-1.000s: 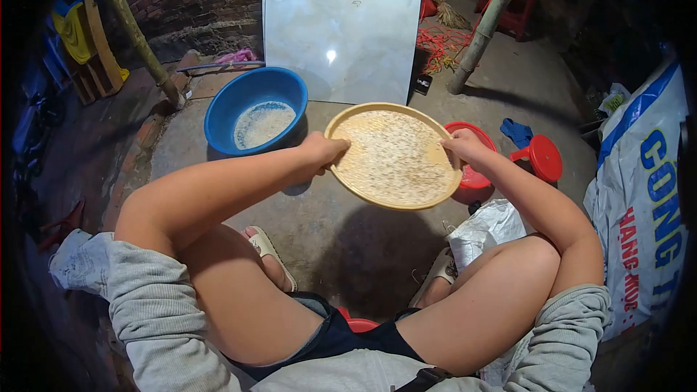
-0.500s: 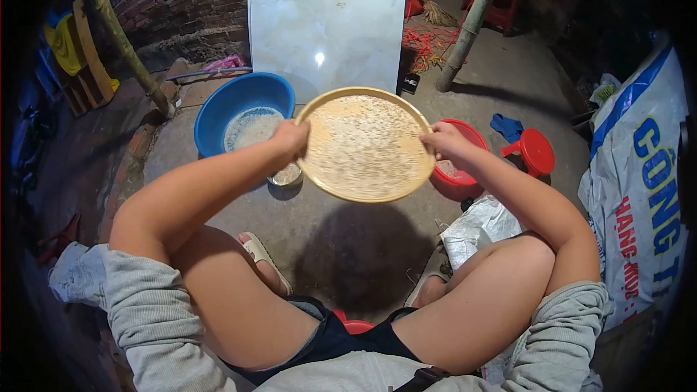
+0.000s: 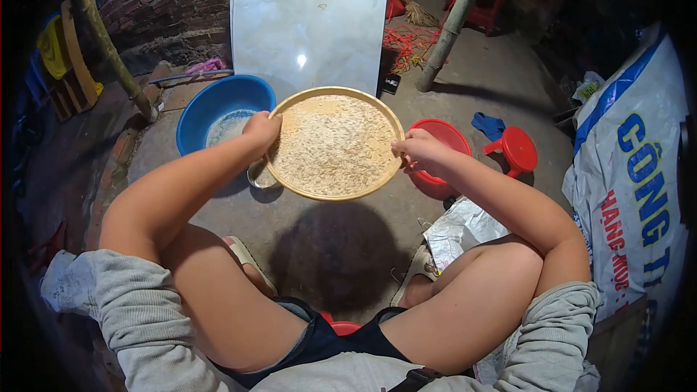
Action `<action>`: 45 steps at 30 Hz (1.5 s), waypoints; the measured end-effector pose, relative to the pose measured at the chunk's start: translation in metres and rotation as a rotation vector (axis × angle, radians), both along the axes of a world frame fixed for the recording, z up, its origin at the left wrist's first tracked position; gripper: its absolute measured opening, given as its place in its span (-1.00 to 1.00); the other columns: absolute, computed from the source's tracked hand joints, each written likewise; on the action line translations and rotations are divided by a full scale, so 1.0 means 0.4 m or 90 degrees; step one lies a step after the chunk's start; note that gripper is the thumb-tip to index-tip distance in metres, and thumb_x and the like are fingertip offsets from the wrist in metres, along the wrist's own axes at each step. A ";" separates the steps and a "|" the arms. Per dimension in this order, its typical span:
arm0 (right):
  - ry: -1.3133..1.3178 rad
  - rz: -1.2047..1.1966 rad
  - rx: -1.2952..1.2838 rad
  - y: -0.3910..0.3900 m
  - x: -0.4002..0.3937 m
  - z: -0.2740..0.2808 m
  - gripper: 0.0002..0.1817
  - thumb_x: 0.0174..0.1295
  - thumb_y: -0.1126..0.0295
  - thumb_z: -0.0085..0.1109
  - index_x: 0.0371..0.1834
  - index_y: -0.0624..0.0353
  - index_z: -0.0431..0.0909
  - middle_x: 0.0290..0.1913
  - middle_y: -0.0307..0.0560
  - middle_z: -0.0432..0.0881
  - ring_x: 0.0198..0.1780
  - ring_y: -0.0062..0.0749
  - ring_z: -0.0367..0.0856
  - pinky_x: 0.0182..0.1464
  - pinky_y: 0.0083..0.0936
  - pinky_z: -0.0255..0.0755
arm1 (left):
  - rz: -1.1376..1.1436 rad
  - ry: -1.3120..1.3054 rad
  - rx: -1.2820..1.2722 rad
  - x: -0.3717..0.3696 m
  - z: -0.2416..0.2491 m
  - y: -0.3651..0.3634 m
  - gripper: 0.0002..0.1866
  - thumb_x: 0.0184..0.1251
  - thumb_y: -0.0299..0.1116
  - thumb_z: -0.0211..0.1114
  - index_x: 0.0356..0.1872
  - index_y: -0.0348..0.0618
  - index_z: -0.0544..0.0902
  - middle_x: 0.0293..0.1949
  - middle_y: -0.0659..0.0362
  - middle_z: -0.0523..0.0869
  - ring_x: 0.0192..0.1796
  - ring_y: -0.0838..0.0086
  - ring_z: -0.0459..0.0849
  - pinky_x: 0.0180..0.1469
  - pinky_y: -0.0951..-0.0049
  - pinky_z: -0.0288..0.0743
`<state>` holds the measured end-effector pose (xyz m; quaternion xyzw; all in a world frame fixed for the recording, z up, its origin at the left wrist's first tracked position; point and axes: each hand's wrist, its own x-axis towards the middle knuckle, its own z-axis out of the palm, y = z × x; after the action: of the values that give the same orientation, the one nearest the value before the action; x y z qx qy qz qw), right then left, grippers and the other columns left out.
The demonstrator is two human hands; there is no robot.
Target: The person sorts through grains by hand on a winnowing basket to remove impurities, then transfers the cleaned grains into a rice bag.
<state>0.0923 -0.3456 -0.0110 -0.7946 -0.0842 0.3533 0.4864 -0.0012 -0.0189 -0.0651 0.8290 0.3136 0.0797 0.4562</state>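
A round yellow winnowing tray [image 3: 335, 197] is held up in front of me above the floor. Pale grain [image 3: 335, 147] with husks lies spread over its bottom. My left hand [image 3: 263, 133] is closed on the tray's left rim, and my right hand [image 3: 420, 149] grips the right rim. Behind my left hand stands a blue basin [image 3: 190, 120] with pale grain in its bottom. A small metal bowl [image 3: 260, 176] sits partly hidden under the tray's left side. Beyond my right hand is a red basin [image 3: 454, 136], partly covered by the hand.
A red plastic stool [image 3: 520, 149] and a blue cloth [image 3: 488, 125] lie right of the red basin. A large white panel [image 3: 308, 25] leans at the back. Bamboo poles [image 3: 457, 22] rise on both sides. A printed white sack [image 3: 617, 167] hangs at right.
The whole view has shifted, so everything appears slightly further left. The grain, blurred by motion before, now looks sharper in the tray. Both hands keep their hold on the rim.
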 end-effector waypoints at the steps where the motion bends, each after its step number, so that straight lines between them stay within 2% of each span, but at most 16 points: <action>1: 0.004 -0.006 -0.006 -0.006 0.016 -0.021 -0.91 0.11 0.43 0.12 -0.46 0.22 0.52 -0.57 -0.18 0.51 -0.53 -0.46 0.49 -0.44 -0.44 0.41 | 0.016 0.000 0.118 -0.018 0.035 -0.054 -0.64 0.36 -0.14 0.03 -0.18 -0.27 0.58 -0.30 -0.09 0.67 -0.23 0.10 0.67 -0.14 0.18 0.49; 6: -0.076 -0.084 -0.021 -0.082 0.151 -0.134 -0.80 0.14 0.35 0.13 -0.43 0.30 0.51 -0.54 -0.04 0.55 -0.57 -0.30 0.53 -0.52 -0.39 0.38 | 0.024 0.007 0.099 -0.030 0.076 -0.218 -0.62 0.34 -0.16 0.04 0.03 -0.20 0.41 -0.13 -0.17 0.62 -0.04 -0.05 0.58 0.02 0.11 0.41; 8: -0.459 -0.128 -0.131 -0.089 0.175 -0.170 -0.69 0.20 0.28 0.09 -0.31 0.41 0.42 -0.48 0.21 0.58 -0.55 -0.06 0.58 -0.49 -0.25 0.42 | 0.012 -0.029 0.080 -0.012 0.068 -0.208 -0.62 0.33 -0.17 0.06 0.05 -0.19 0.38 -0.13 -0.18 0.62 -0.02 -0.06 0.57 0.03 0.12 0.41; 12: -0.693 0.011 -0.124 -0.008 0.028 -0.030 -0.60 0.24 0.22 0.05 -0.20 0.42 0.26 -0.45 0.29 0.56 -0.52 0.01 0.60 -0.46 -0.18 0.47 | 0.007 -0.042 0.139 0.017 0.057 -0.055 -0.63 0.34 -0.09 0.03 -0.10 -0.21 0.47 -0.14 -0.14 0.62 -0.05 -0.06 0.58 0.00 0.13 0.41; 13: -0.693 0.012 -0.126 -0.002 0.021 -0.022 -0.60 0.24 0.22 0.05 -0.20 0.42 0.26 -0.45 0.29 0.56 -0.52 0.01 0.60 -0.46 -0.18 0.47 | 0.007 -0.037 0.159 0.012 0.062 -0.041 -0.63 0.34 -0.08 0.01 -0.14 -0.22 0.48 -0.14 -0.13 0.62 -0.06 -0.06 0.58 -0.01 0.13 0.41; 15: -0.355 -0.044 -0.098 0.007 -0.001 0.001 -0.61 0.25 0.21 0.04 -0.22 0.41 0.27 -0.46 0.22 0.55 -0.57 -0.13 0.59 -0.61 -0.26 0.43 | 0.016 -0.036 0.150 0.006 0.048 -0.055 -0.67 0.34 -0.11 0.03 -0.13 -0.19 0.46 -0.16 -0.13 0.62 -0.08 -0.06 0.59 -0.05 0.12 0.42; 19: -0.335 -0.026 -0.155 -0.080 0.102 -0.060 -0.59 0.28 0.19 0.01 -0.20 0.42 0.27 -0.46 0.15 0.58 -0.60 -0.23 0.59 -0.68 -0.35 0.42 | 0.033 -0.044 0.012 0.008 0.035 -0.181 -0.76 0.36 -0.27 0.05 -0.12 -0.20 0.36 -0.27 -0.09 0.58 -0.20 0.19 0.60 -0.17 0.20 0.44; 21: -0.368 -0.016 -0.192 -0.094 0.118 -0.069 -0.59 0.29 0.17 0.01 -0.20 0.42 0.28 -0.44 0.16 0.58 -0.58 -0.24 0.59 -0.68 -0.36 0.42 | 0.035 -0.038 -0.031 -0.016 0.092 -0.248 -0.73 0.33 -0.26 0.04 -0.01 -0.11 0.38 -0.19 -0.11 0.63 -0.14 0.03 0.62 -0.10 0.12 0.46; 27: -0.396 -0.013 -0.100 -0.033 0.040 -0.043 -0.59 0.29 0.18 0.00 -0.21 0.44 0.29 -0.41 0.21 0.58 -0.52 -0.26 0.61 -0.61 -0.36 0.46 | -0.053 -0.107 -0.065 0.060 0.026 -0.021 -0.76 0.30 -0.29 0.11 -0.12 -0.22 0.48 -0.32 -0.03 0.64 -0.38 0.22 0.64 -0.31 0.35 0.51; 31: -0.290 -0.022 -0.138 -0.066 0.054 -0.036 -0.63 0.27 0.22 0.03 -0.17 0.39 0.31 -0.40 0.12 0.61 -0.56 -0.34 0.60 -0.63 -0.45 0.44 | -0.003 -0.110 -0.017 0.024 0.037 -0.123 -0.75 0.30 -0.32 0.11 -0.08 -0.22 0.48 -0.26 -0.03 0.63 -0.26 0.25 0.63 -0.25 0.32 0.50; 34: -0.264 0.009 -0.166 -0.116 0.096 -0.060 -0.67 0.27 0.25 0.01 -0.16 0.36 0.33 -0.44 0.07 0.60 -0.58 -0.38 0.59 -0.65 -0.46 0.44 | -0.023 -0.067 -0.071 0.028 0.050 -0.208 -0.74 0.35 -0.23 0.07 -0.05 -0.12 0.41 -0.51 0.12 0.53 -0.70 0.45 0.43 -0.73 0.42 0.24; 35: -0.288 -0.013 -0.158 -0.118 0.103 -0.069 -0.68 0.27 0.25 0.00 -0.15 0.36 0.34 -0.46 0.05 0.59 -0.58 -0.40 0.58 -0.66 -0.46 0.43 | -0.022 -0.074 -0.073 0.026 0.058 -0.202 -0.74 0.35 -0.23 0.07 -0.05 -0.12 0.41 -0.51 0.12 0.53 -0.70 0.45 0.43 -0.73 0.42 0.24; 37: -0.327 -0.030 -0.154 -0.108 0.088 -0.021 -0.68 0.27 0.26 0.00 -0.15 0.35 0.34 -0.49 0.02 0.58 -0.59 -0.41 0.57 -0.67 -0.46 0.43 | -0.030 -0.037 -0.070 0.017 0.081 -0.166 -0.69 0.31 -0.26 0.10 -0.01 -0.19 0.43 -0.27 0.00 0.63 -0.31 0.28 0.63 -0.33 0.31 0.49; 39: -0.293 0.006 -0.078 -0.071 0.038 0.052 -0.69 0.28 0.27 0.00 -0.18 0.36 0.36 -0.52 -0.02 0.55 -0.61 -0.43 0.54 -0.69 -0.46 0.41 | -0.071 -0.067 -0.115 0.066 -0.001 -0.058 -0.72 0.30 -0.23 0.12 -0.07 -0.18 0.49 -0.46 0.09 0.65 -0.60 0.39 0.58 -0.62 0.37 0.41; 42: -0.299 0.010 -0.055 -0.043 0.062 0.087 -0.70 0.24 0.27 0.07 -0.27 0.37 0.40 -0.54 -0.05 0.54 -0.62 -0.42 0.52 -0.70 -0.48 0.39 | -0.072 -0.036 -0.098 0.040 0.098 -0.036 -0.68 0.27 -0.21 0.15 -0.06 -0.19 0.51 -0.36 0.01 0.66 -0.47 0.31 0.65 -0.49 0.32 0.48; 45: -0.344 0.033 -0.107 -0.025 0.122 0.056 -0.68 0.18 0.25 0.15 -0.37 0.38 0.50 -0.58 -0.02 0.54 -0.63 -0.33 0.53 -0.68 -0.37 0.40 | -0.113 -0.061 0.135 0.052 0.163 -0.038 -0.61 0.21 -0.20 0.19 -0.03 -0.25 0.51 -0.19 -0.10 0.65 -0.17 0.17 0.65 -0.14 0.27 0.49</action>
<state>0.1410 -0.3556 0.0114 -0.8950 -0.2015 0.1469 0.3699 0.0196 -0.0341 0.0000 0.8923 0.2065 0.1111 0.3857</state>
